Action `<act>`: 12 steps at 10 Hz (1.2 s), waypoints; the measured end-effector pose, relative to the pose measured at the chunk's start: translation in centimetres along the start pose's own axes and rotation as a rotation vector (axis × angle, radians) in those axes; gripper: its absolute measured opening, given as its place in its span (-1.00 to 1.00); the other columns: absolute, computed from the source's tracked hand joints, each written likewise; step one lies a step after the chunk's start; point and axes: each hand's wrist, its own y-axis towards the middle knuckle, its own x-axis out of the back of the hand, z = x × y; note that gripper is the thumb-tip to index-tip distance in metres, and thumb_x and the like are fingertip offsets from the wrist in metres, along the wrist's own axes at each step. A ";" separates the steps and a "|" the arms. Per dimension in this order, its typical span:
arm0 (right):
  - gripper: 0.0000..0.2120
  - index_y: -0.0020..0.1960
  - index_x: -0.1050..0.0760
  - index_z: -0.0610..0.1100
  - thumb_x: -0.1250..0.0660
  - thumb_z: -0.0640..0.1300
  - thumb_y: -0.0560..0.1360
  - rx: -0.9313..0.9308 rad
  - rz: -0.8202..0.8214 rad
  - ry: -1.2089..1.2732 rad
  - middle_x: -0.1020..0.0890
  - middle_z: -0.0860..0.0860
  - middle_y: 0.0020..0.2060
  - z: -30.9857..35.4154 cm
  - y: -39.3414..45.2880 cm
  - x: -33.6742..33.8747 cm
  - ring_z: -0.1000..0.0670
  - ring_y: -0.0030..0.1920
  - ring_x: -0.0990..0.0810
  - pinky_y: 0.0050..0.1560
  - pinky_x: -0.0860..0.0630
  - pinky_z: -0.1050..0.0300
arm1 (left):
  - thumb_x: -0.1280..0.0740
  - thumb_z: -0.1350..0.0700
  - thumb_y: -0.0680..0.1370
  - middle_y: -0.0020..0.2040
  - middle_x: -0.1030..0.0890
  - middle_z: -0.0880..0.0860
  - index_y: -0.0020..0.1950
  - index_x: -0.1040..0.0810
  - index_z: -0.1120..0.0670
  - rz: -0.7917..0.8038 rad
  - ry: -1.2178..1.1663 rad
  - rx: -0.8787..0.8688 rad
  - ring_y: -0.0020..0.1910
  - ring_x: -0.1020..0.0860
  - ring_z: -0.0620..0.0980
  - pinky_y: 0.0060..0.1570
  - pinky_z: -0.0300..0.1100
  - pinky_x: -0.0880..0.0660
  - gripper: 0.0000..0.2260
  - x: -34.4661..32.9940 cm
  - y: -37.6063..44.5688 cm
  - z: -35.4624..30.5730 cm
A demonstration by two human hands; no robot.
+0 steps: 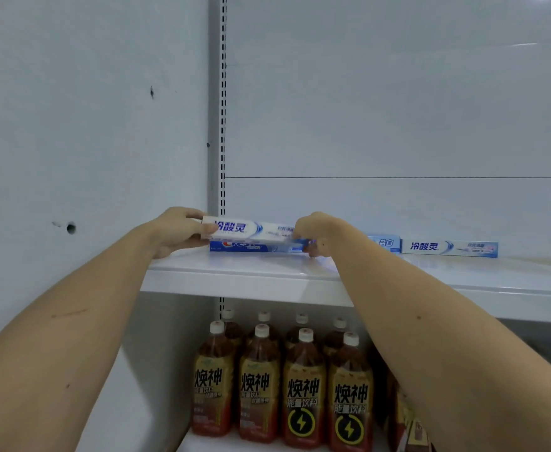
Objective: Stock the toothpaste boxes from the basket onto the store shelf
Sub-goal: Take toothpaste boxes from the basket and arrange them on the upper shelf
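Observation:
A white and blue toothpaste box (251, 229) lies lengthwise on top of a blue Crest toothpaste box (254, 246) at the left end of the white shelf (241, 272). My left hand (176, 231) grips the white box's left end. My right hand (313, 233) grips its right end, fingers curled down over the Crest box's end. Further right on the shelf stand a light blue toothpaste box (385, 243), partly hidden by my right forearm, and another white and blue toothpaste box (448, 248). The basket is out of view.
A slotted metal upright (221, 102) runs up the shelf's back at the left. Below the shelf stand several energy drink bottles (280, 383) in rows. A white wall with a small hole (71, 228) is to the left.

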 end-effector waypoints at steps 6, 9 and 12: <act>-0.32 0.08 -0.57 -0.27 -0.28 0.38 0.45 0.298 0.018 0.214 -0.51 -0.13 -0.25 -5.3 -13.6 11.1 0.03 -0.56 -0.39 -0.51 -0.40 0.21 | -0.22 -0.33 0.53 -0.25 -0.55 0.04 -0.08 -0.53 0.07 -0.214 0.049 0.010 -0.46 -0.34 -0.02 -0.52 -0.24 -0.34 -0.55 -7.9 -15.8 -7.7; -0.60 0.19 -0.46 -0.17 -0.29 0.13 0.57 0.270 0.075 0.331 -0.62 -0.13 -0.07 -8.4 -17.7 16.3 -0.08 -0.27 -0.65 -0.26 -0.66 0.08 | -0.52 0.22 0.40 0.04 -0.66 0.13 0.25 -0.53 0.11 0.027 -0.008 -0.059 -0.19 -0.63 0.07 -0.25 -0.20 -0.60 -0.56 -12.0 -20.3 -9.0; -0.76 0.13 -0.42 -0.14 -0.40 -0.25 0.52 0.281 0.090 0.467 -0.58 -0.19 0.08 -10.4 -16.0 24.8 -0.15 0.07 -0.63 0.18 -0.57 -0.03 | -0.46 0.23 0.47 0.13 -0.63 0.21 0.21 -0.52 0.12 0.221 -0.078 -0.125 0.09 -0.62 0.12 0.10 -0.01 -0.59 -0.67 -19.1 -16.2 -11.7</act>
